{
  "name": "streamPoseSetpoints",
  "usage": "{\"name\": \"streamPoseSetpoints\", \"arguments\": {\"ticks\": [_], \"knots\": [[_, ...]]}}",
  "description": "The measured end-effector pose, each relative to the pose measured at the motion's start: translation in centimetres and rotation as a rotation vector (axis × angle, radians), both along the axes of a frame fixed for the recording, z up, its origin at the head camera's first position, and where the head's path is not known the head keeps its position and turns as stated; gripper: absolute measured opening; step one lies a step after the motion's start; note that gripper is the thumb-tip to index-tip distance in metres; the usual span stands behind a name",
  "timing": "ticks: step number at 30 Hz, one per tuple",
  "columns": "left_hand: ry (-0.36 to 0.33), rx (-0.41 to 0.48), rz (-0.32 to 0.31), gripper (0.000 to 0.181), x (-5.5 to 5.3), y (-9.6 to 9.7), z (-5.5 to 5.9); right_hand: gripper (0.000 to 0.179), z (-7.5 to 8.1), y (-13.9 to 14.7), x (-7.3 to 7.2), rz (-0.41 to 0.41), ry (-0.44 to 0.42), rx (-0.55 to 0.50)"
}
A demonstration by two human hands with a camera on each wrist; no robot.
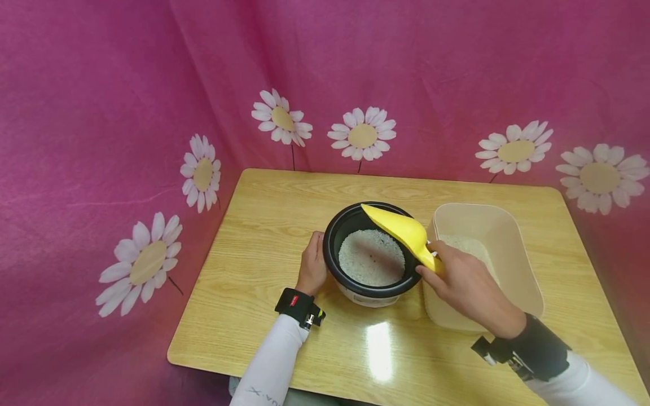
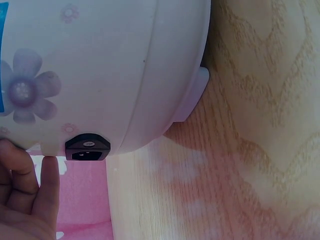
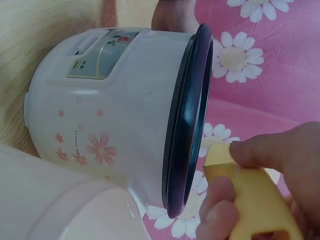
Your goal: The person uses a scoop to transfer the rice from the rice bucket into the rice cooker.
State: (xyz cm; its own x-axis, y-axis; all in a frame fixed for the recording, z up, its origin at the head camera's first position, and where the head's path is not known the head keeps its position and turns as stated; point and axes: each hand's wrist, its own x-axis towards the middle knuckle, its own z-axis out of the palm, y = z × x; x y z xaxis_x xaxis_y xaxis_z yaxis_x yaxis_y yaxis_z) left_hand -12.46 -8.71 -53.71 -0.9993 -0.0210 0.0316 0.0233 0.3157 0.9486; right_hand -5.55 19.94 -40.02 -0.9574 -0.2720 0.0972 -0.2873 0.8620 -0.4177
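Note:
A rice cooker with a black inner pot stands on the table, its lid off. White rice covers the pot's bottom. My left hand holds the cooker's left side; in the left wrist view its bent fingers touch the white body beside the black power socket. My right hand grips a yellow scoop by its handle. The scoop is tipped over the pot's right side, pointing to the far rim; its inside is hidden. Right fingers wrap the handle in the right wrist view.
A cream bin with rice inside stands close to the cooker's right, partly behind my right hand. The wooden table meets a pink curtain with daisies at its back and sides.

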Motion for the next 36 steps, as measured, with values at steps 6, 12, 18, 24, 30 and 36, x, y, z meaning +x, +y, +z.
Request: {"name": "streamPoseSetpoints", "arguments": {"ticks": [6, 12, 18, 24, 30, 36], "knots": [[0.012, -0.004, 0.003, 0.035, 0.0, 0.0, 0.0, 0.038, -0.1, 0.5, 0.2, -0.007, -0.012, -0.017], [0.014, -0.009, 0.004, 0.035, 0.1, 0.0, 0.1, 0.035, 0.3, 1.6, 0.4, -0.036, -0.071, -0.030], [0.015, -0.019, 0.009, 0.036, 0.0, 0.0, 0.1, 0.037, 0.4, 3.7, 0.9, -0.073, -0.093, -0.032], [0.011, -0.019, 0.008, 0.036, 0.0, 0.0, 0.2, 0.039, 0.3, 6.4, 1.6, -0.134, -0.066, -0.061], [0.013, -0.022, 0.008, 0.035, 0.0, 0.0, 0.2, 0.042, 0.1, 8.9, 2.1, -0.193, -0.074, -0.023], [0.017, -0.024, 0.015, 0.035, 0.0, 0.0, 0.2, 0.038, 0.0, 10.6, 2.0, -0.209, -0.060, 0.010]]}}
